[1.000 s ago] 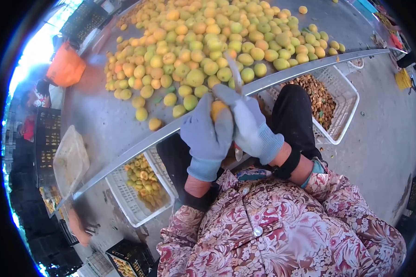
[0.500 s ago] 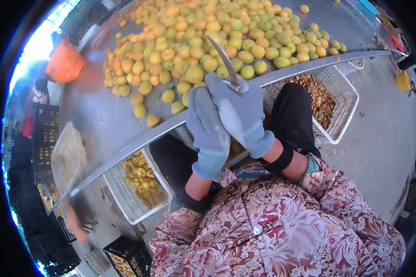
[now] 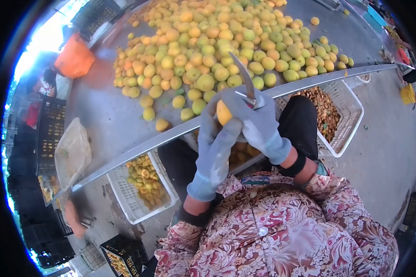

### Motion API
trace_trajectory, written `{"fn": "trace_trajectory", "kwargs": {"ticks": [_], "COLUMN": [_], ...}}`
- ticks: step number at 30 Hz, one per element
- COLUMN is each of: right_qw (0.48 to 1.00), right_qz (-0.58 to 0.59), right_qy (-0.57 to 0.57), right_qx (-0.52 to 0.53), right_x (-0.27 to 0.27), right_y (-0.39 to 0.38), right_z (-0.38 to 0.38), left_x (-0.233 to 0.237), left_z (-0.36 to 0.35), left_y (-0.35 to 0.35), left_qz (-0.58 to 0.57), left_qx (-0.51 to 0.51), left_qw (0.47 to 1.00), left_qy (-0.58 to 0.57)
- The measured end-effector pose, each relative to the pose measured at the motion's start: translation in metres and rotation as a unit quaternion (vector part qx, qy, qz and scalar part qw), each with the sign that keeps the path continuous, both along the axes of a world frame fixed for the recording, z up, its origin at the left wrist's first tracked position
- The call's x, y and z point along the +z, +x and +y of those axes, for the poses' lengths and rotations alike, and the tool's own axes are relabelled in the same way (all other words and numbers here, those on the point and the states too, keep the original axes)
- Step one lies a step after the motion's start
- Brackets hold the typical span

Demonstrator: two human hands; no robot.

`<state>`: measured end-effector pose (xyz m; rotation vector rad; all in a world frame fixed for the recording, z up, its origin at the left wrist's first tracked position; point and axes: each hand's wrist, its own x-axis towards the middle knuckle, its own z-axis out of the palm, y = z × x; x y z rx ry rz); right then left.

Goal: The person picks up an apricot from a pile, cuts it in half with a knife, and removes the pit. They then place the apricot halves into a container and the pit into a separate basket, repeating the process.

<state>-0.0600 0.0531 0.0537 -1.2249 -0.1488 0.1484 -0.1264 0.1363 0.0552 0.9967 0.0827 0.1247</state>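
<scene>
A yellow-orange apricot [image 3: 223,112] shows between the thumb and fingers of my left hand [image 3: 216,145], which wears a grey glove. My right hand [image 3: 263,125], gloved the same way, is closed around a knife [image 3: 246,77] with a curved blade that points up and away from me. The knife's handle is mostly hidden in the fist. Both hands are close together in front of the metal table's [image 3: 138,147] near edge. Beyond them a big heap of yellow and green apricots [image 3: 203,60] lies on the tabletop.
Below the edge, one white crate [image 3: 120,184] at left contains yellow fruit. Another white crate [image 3: 353,113] at right contains brown pieces, probably pits. Fruit also shows between my knees. An orange basket [image 3: 74,57] and a pale plastic tub [image 3: 74,150] are at the left.
My hands have come slightly apart and lower in view, and an apricot now shows in my left hand. The knife stays in my right hand. The whole view has shifted a little.
</scene>
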Motion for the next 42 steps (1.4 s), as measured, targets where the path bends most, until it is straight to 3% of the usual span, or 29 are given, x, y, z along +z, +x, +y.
{"fn": "trace_trajectory", "kwargs": {"ticks": [2,3,6,7,9,11,13,14,16,18,21,22,24,26,28,32,37,42], "right_qw": [0.994,0.984,0.959,0.959,0.987,0.988,0.988,0.988,0.976,0.965,0.934,0.934,0.897,0.912,0.894,0.891,0.870,0.839], "right_qz": [0.069,0.111,0.082,0.082,-0.006,0.006,0.019,0.018,0.057,0.040,0.074,0.075,-0.063,-0.051,-0.121,-0.126,-0.257,-0.247], "right_qy": [0.054,0.034,0.034,0.033,-0.021,-0.017,-0.018,-0.017,0.024,-0.029,-0.210,-0.210,-0.303,-0.278,-0.310,-0.320,-0.367,-0.421], "right_qx": [0.073,0.138,0.268,0.268,0.162,0.153,0.151,0.155,0.208,0.256,0.279,0.279,0.315,0.297,0.301,0.297,0.203,0.242], "right_x": [0.017,0.028,0.023,0.021,0.012,0.002,-0.005,-0.004,0.005,0.023,0.042,0.041,0.040,0.034,0.028,0.027,0.016,0.036], "right_y": [-0.002,0.000,0.005,0.002,-0.005,-0.009,-0.017,-0.020,-0.023,-0.020,-0.022,-0.024,-0.028,-0.033,-0.033,-0.036,-0.044,-0.048], "right_z": [-0.008,-0.021,-0.040,-0.037,-0.029,-0.025,-0.018,-0.018,-0.018,-0.031,-0.049,-0.052,-0.056,-0.054,-0.055,-0.056,-0.057,-0.058], "left_x": [0.002,0.007,0.011,0.006,0.001,0.000,0.000,-0.003,-0.012,-0.017,-0.017,-0.016,-0.014,-0.010,-0.007,-0.004,-0.007,-0.010], "left_z": [0.010,0.016,0.024,0.030,0.031,0.031,0.027,0.029,0.038,0.042,0.046,0.047,0.047,0.046,0.043,0.042,0.045,0.046], "left_y": [0.001,0.000,-0.002,-0.003,-0.004,-0.003,-0.002,-0.003,-0.005,-0.005,-0.006,-0.007,-0.009,-0.010,-0.012,-0.015,-0.018,-0.022], "left_qz": [-0.038,-0.067,-0.060,-0.072,-0.080,-0.089,-0.057,-0.058,-0.053,-0.057,-0.069,-0.079,-0.063,-0.048,-0.040,-0.021,-0.050,-0.041], "left_qx": [-0.003,-0.051,-0.068,-0.084,-0.062,-0.040,0.049,0.052,0.017,0.020,0.005,-0.008,0.000,0.008,0.017,0.020,0.041,0.064], "left_qw": [0.999,0.996,0.995,0.993,0.995,0.995,0.995,0.995,0.984,0.987,0.990,0.991,0.993,0.995,0.997,0.998,0.996,0.992], "left_qy": [0.034,0.023,0.035,-0.028,-0.020,-0.009,-0.064,-0.063,-0.170,-0.152,-0.124,-0.111,-0.101,-0.091,-0.070,-0.054,0.061,0.103]}}
